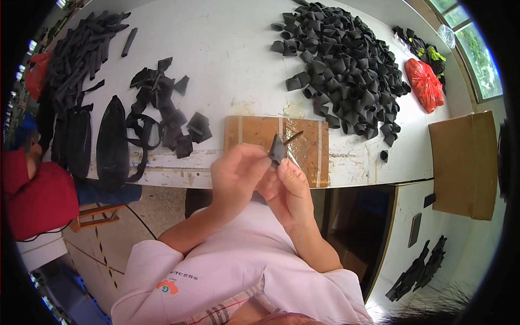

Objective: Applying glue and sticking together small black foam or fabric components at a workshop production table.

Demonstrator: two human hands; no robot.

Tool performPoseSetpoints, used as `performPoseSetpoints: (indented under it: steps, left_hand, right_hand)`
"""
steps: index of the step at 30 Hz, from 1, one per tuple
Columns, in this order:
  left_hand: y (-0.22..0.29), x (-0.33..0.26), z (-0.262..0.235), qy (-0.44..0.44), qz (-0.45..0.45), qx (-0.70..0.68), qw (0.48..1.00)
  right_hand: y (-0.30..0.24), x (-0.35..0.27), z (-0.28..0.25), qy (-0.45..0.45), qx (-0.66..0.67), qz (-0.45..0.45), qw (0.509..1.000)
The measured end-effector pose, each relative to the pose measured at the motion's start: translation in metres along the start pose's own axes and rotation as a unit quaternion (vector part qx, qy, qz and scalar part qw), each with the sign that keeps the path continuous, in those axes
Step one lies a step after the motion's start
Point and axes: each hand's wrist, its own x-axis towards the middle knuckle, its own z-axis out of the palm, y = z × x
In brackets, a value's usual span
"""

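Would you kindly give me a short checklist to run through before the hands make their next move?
1. Black piece gripped: ok, left hand and right hand both pinch it.
2. Wooden board in place: ok, on the table, beneath the hands.
3. Brown stick's near end: cannot tell, hidden behind the piece.
4. Loose black pieces: ok, left of the board.
5. Pile neatly stacked: not ok, curled pieces lie jumbled.

The white surface (211, 59), scuffed along its front edge, carries a brown board (244, 130) at its six o'clock. From that board, black loops (346, 70) are heaped toward one o'clock, with a red bag (424, 84) at two; black pouches (112, 142) lie at nine, black pieces (172, 120) and, farther out, black strips (84, 49) toward ten.
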Motion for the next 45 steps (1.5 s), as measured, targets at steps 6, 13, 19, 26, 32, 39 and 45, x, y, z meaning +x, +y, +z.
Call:
performPoseSetpoints:
  steps: [6, 13, 19, 26, 32, 39, 45]
  left_hand:
    - [-0.010, 0.003, -0.011, 0.067, 0.023, 0.161, 0.984]
    - [-0.017, 0.000, -0.020, -0.021, 0.174, 0.273, 0.946]
    - [-0.042, -0.008, -0.020, -0.010, 0.348, 0.347, 0.871]
    - [-0.068, 0.045, -0.099, 0.199, 0.133, 0.563, 0.791]
    - [-0.091, 0.082, -0.147, 0.127, -0.030, 0.606, 0.785]
    - [-0.024, 0.071, -0.099, -0.085, 0.108, 0.478, 0.868]
    - [-0.031, 0.038, -0.061, -0.070, -0.097, -0.004, 0.993]
  right_hand:
    - [0.004, 0.003, -0.016, 0.052, -0.387, -0.050, 0.919]
    - [0.012, 0.013, -0.015, 0.027, -0.606, -0.426, 0.671]
    - [0.015, 0.007, -0.032, 0.044, -0.717, -0.492, 0.492]
    - [-0.114, 0.048, -0.023, 0.101, -0.311, -0.358, 0.875]
    - [-0.077, 0.030, -0.030, 0.219, -0.436, -0.385, 0.784]
    - [0.026, 0.040, -0.013, 0.024, -0.636, -0.346, 0.690]
    - [0.036, 0.059, -0.016, 0.063, -0.338, -0.103, 0.933]
